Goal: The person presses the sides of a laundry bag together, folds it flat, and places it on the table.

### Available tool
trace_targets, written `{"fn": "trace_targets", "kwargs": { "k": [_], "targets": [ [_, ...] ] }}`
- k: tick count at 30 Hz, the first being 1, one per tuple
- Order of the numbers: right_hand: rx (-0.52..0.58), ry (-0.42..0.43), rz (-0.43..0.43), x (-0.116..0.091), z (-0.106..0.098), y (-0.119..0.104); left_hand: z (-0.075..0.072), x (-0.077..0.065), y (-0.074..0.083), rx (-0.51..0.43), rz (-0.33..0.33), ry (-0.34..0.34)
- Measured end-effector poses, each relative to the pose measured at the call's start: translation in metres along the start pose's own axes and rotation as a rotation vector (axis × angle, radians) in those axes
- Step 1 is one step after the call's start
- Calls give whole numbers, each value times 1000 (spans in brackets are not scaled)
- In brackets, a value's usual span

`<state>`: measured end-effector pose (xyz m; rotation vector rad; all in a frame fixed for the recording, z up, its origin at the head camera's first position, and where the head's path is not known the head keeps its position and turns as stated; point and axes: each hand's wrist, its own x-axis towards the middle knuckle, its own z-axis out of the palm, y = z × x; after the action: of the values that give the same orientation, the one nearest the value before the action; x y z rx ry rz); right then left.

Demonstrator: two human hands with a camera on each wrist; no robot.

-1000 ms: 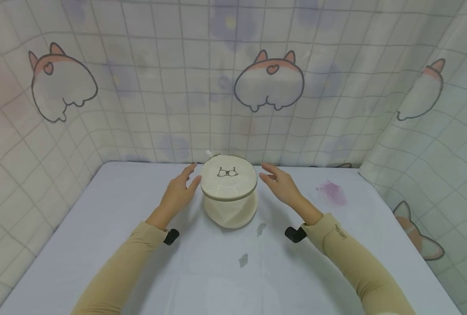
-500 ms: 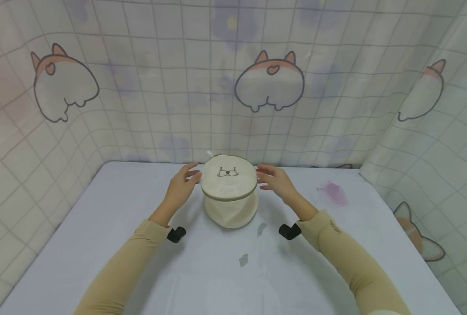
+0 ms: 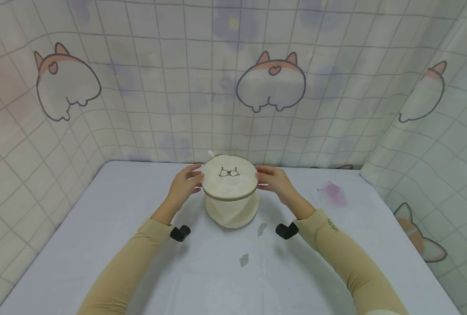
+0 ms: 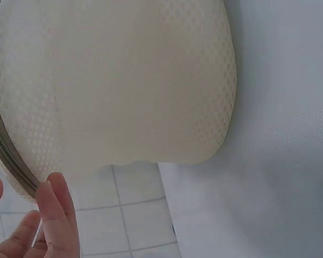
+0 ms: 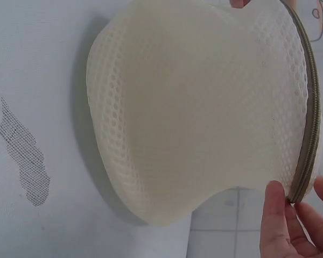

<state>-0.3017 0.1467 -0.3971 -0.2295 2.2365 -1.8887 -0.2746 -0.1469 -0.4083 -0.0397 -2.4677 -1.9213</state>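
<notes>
Here's your cream mesh bag (image 3: pixel 230 188), standing upright near the back of the worktop (image 3: pixel 99 227), right between your hands. It looks feather-light, soft-walled and quick to buckle, so the zipped rim (image 5: pixel 313 107) is probably your firmest hold, both sides at once. Your left hand (image 3: pixel 182 181) has its fingers loosely spread at that rim, thumb apart; your right hand (image 3: pixel 277 181) straddles it, fingers narrow, though whether they pinch I can't tell. Behind hangs the gridded cloth (image 3: pixel 158 78).
</notes>
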Motion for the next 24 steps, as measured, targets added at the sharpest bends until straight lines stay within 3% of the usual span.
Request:
{"fn": "trace_targets", "kwargs": {
  "k": [8, 24],
  "targets": [
    [41, 14, 37, 0, 1, 0, 2, 0, 2, -132, -99, -1],
    [52, 5, 65, -1, -3, 0, 5, 2, 3, -202, -151, -6]
  ]
}}
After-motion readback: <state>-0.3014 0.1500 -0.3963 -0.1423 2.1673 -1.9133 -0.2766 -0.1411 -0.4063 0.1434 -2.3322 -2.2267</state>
